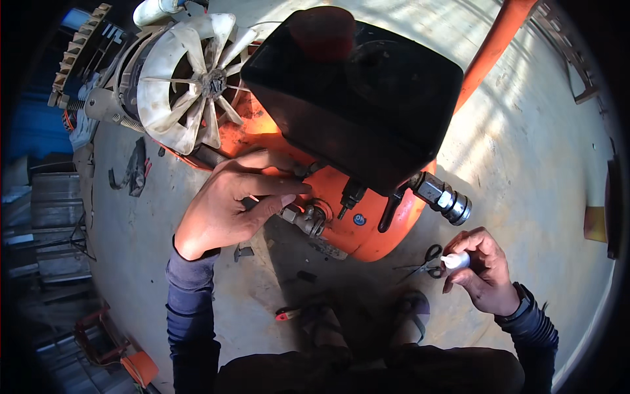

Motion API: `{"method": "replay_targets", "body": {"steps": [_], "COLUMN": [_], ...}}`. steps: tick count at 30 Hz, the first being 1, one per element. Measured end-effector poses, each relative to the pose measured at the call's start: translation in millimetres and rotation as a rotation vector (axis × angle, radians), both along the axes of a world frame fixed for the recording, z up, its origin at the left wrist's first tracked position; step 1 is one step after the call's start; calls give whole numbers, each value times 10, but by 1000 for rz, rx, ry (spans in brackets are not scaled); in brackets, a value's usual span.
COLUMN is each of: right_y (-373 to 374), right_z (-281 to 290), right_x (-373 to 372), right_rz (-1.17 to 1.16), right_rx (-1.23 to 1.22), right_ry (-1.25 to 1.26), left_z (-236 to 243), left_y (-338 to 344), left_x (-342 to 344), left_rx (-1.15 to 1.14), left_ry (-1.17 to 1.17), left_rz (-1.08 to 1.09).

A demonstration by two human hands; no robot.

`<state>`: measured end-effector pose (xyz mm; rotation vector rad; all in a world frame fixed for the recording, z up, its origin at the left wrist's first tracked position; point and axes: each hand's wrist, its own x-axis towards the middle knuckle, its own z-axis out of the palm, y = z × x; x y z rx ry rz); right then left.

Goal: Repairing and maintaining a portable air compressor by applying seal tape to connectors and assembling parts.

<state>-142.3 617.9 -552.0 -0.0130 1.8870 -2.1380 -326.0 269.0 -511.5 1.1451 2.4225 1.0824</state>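
My left hand (230, 203) reaches beneath the black pressure switch housing (354, 98) on an orange compressor tank (377, 233), fingers curled at the fittings; what they grip is partly hidden. A metal elbow fitting (307, 222) lies just below my fingertips. To the right, a metal coupler (443, 197) sticks out from under the housing. My right hand (482, 276) holds a small white cylindrical item (457, 261) with a pale tip, too small to identify surely. Dark-handled scissors (430, 261) lie on the floor beside it.
A white fan (170, 98) sits at the tank's upper left, and an orange handle (492, 39) rises at upper right. Metal sheets (49, 256) are stacked at left. Dark tools (134, 167) and a red-handled tool (287, 314) lie on the concrete floor (538, 197) around my sandalled feet.
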Motion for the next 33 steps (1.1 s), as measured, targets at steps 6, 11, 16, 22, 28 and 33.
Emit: {"method": "replay_targets", "body": {"steps": [6, 11, 16, 22, 28, 33], "right_y": [-637, -877, -926, -1076, -1100, -1130], "right_z": [161, 173, 47, 25, -16, -14], "right_x": [-719, -797, -764, -773, -769, -768], "right_rz": [78, -98, -141, -249, -244, -314], "right_rx": [56, 42, 123, 29, -5, 21], "right_ry": [149, 290, 130, 123, 240, 220], "left_z": [-2, -13, -74, -49, -73, -99], "left_y": [-68, -58, -81, -81, -102, -119], "left_x": [5, 58, 59, 26, 5, 9], "left_rx": [16, 72, 81, 61, 72, 73], "left_ry": [13, -40, 20, -38, 37, 35], "left_rz": [15, 23, -19, 1, -26, -15]}}
